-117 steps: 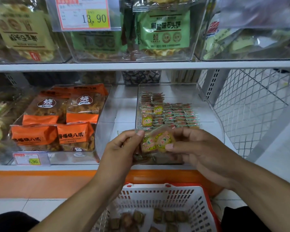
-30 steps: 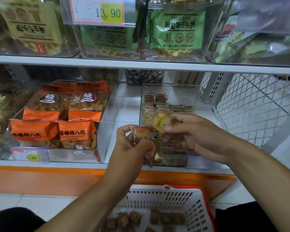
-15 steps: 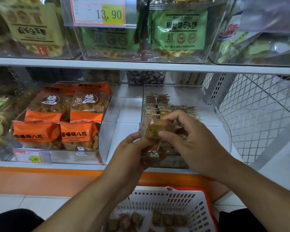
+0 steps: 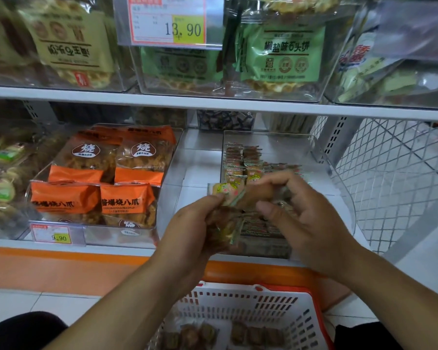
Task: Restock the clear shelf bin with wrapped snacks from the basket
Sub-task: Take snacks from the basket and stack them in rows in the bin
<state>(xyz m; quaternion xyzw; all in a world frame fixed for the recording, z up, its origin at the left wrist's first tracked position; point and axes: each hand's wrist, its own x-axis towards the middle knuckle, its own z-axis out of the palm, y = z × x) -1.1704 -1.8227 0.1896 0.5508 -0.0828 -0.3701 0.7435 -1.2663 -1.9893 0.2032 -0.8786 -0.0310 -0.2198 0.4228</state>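
Nearest you, the white basket (image 4: 240, 309) with its red rim sits below your arms, and a row of brown wrapped snacks (image 4: 248, 335) lies on its bottom, so there is stock left to move. Above it, your left hand (image 4: 187, 238) has its fingers clenched round a small bundle of packets (image 4: 223, 228), one yellow-labelled packet (image 4: 225, 192) sticking up from the top. Your right hand (image 4: 306, 221), fingers curled, is pinching at that bundle's right side, though blur hides exactly what it holds. Just behind both hands, the clear shelf bin (image 4: 339, 183) holds a few neat rows of packets at its left and middle; its right side and back look bare. I'd judge the restock well short of halfway.
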